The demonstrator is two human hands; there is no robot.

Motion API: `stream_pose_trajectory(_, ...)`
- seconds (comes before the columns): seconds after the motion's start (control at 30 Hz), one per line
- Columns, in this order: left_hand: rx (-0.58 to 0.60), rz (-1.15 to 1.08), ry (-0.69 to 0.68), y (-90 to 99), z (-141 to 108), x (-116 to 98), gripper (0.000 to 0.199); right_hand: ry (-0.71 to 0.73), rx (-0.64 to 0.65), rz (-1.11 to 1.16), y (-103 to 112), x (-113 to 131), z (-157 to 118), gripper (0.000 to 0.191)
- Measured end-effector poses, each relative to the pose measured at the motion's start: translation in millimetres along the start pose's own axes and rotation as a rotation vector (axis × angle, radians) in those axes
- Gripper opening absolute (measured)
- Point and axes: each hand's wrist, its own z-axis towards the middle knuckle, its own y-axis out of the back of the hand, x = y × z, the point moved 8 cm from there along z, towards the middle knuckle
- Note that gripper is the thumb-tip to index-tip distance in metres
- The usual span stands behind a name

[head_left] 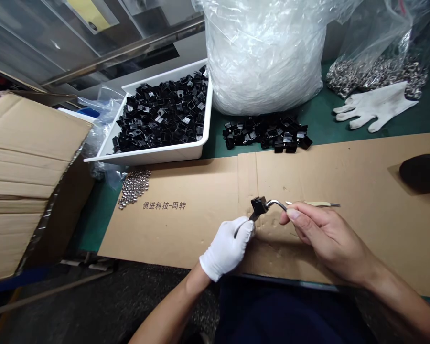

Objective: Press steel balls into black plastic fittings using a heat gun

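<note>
My left hand (229, 246), in a white glove, is closed on the lower end of a black part. The black block (259, 205) at the upper end of that part stands above my fingertips. My bare right hand (322, 234) pinches a bent metal rod (276, 203) between thumb and fingers. The rod's curved end meets the right side of the black block; whether it enters the block is too small to tell. A pale thin tool (318, 204) with a dark tip lies on the cardboard sheet (186, 234), just behind my right hand.
A white tray (207, 119) holds many black parts; more black parts (268, 133) lie beside it. Small metal pieces (133, 188) sit at the sheet's left. Behind are a plastic bag (265, 57), metal fittings (376, 76) and a white glove (376, 107). An open carton (25, 177) stands left.
</note>
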Motion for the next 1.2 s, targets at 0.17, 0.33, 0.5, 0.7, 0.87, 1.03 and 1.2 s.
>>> stream_pose_trajectory(0.17,0.088,-0.24,0.1,-9.9,-4,5,0.06,-0.041,0.055,0.021,0,-5,5,0.043)
stream_pose_trajectory(0.33,0.22,-0.492,0.216,-26.7,-10,14,0.062,-0.17,0.135,0.165,-7,-14,6,0.048)
stream_pose_trajectory(0.5,0.304,-0.711,0.279,-40.5,-15,23,0.062,-0.291,0.207,0.337,-12,-23,6,0.049)
stream_pose_trajectory(0.7,0.332,-0.914,0.301,-46.8,-19,27,0.058,-0.321,0.209,0.322,-19,-19,17,0.053)
stream_pose_trajectory(0.87,0.245,-0.999,0.284,-44.5,-19,35,0.061,-0.371,0.193,0.305,-32,-25,23,0.061)
stream_pose_trajectory(1.03,0.122,-1.089,0.259,-30.6,-18,44,0.064,-0.502,0.181,0.557,-52,-33,35,0.049)
stream_pose_trajectory(1.2,-0.033,-1.266,0.206,-5.8,-28,59,0.063,-0.589,0.166,0.688,-87,-22,64,0.044)
